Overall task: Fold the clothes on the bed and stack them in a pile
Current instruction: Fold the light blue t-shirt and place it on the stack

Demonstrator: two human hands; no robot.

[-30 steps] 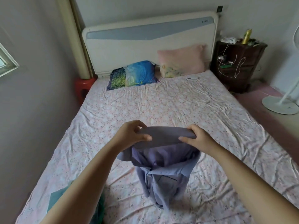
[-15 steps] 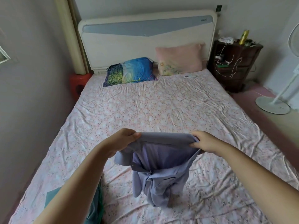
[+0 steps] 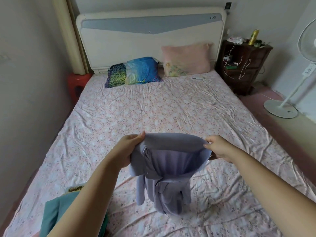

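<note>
A lavender garment [image 3: 168,161] hangs in the air over the middle of the bed [image 3: 153,113], its lower end bunched and touching the floral sheet. My left hand [image 3: 127,149] grips its top edge on the left, and my right hand [image 3: 218,147] grips the same edge on the right, stretching it between them. A teal folded garment [image 3: 58,214] lies at the near left of the bed, partly hidden by my left forearm, with a yellowish patterned item [image 3: 76,189] peeking out behind it.
A blue patterned pillow [image 3: 135,71] and a pink pillow [image 3: 186,59] rest against the headboard, with a small white remote [image 3: 197,78] near them. A dark nightstand [image 3: 244,65] and a standing fan [image 3: 282,108] are to the right. A red stool [image 3: 77,84] sits at the far left.
My hands have moved farther apart, stretching the garment's top edge wider. The camera has shifted slightly to the right.
</note>
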